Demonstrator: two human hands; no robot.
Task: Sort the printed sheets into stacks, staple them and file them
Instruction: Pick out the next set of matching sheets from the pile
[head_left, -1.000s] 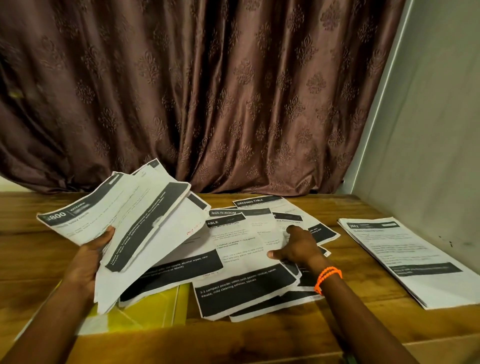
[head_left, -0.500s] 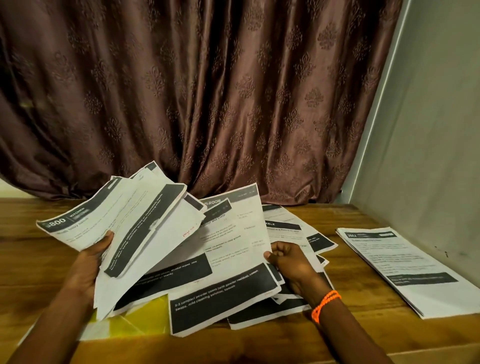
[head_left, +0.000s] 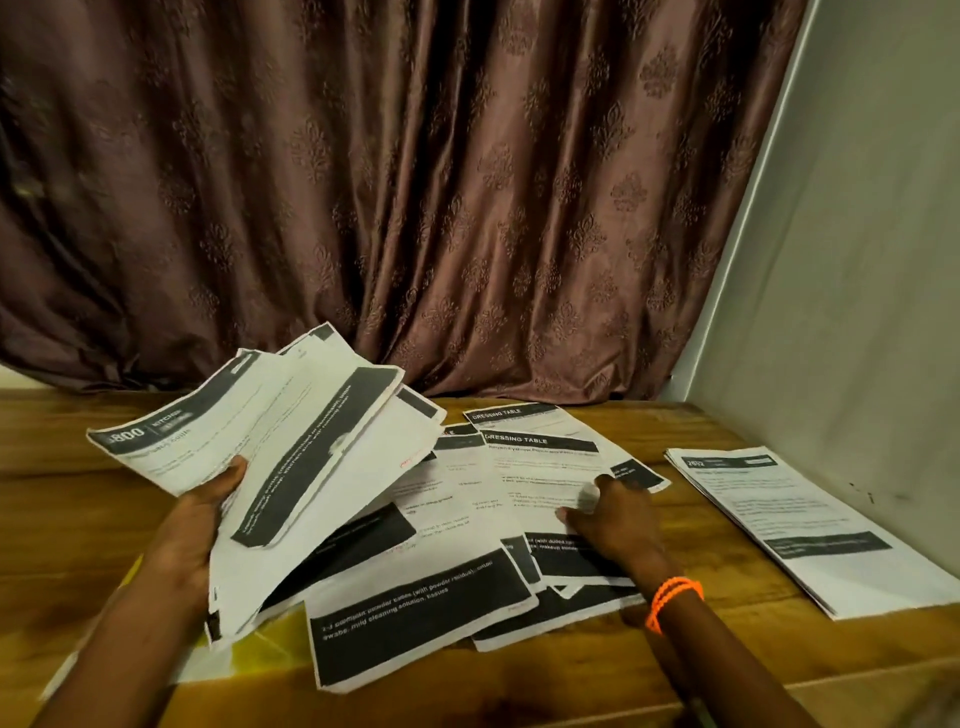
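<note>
A wooden table (head_left: 701, 613) stands against a brown patterned curtain (head_left: 415, 208) along its far edge and a pale wall (head_left: 857, 260) along its right edge, so both those sides are closed in. Near the right edge lies a squared stack of sheets (head_left: 810, 525), well apart from the rest, with a strip of bare wood between it and the loose sheets (head_left: 457, 499) spread overlapping across the table's middle. The left hand (head_left: 192, 525) grips a fanned bundle of sheets (head_left: 270, 467), thumb on top, held tilted above the table's left part; the bundle hides the sheets under it and part of a yellow folder (head_left: 260, 649) that shows at the near edge. The right hand (head_left: 613, 514), an orange wristband (head_left: 672, 597) on its wrist, rests on the sheet headed "DRESSING TABLE" (head_left: 540, 478), fingers bent at the paper's edge; whether they pinch it cannot be told. A second sheet just behind also reads "DRESSING TABLE". The top sheet of the held bundle shows "800" and "KITCHEN". The nearest loose sheet (head_left: 421, 618) has a black band reading in part "powder cases (with powder residue)" and "mild cleaning solution, tissues". Open wood lies at the far left corner and along the near edge to the right.
</note>
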